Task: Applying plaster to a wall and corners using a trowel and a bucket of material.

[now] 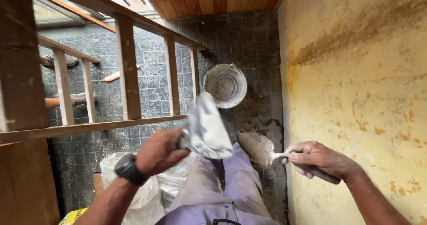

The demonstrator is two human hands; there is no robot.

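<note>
Loading step, by my judgement: beside the yellow wall (356, 96), left hand (160, 151) has its grip closed on a plaster-laden board (205, 129), right hand (313, 158) clasps a trowel (258, 147) just beside it; spreading calls for a flat, steady blade.

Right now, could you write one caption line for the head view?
Left hand holds a putty-laden scraper, right hand a trowel, beside a yellow wall.

Soft daylight — edges warped, blurred.
</note>
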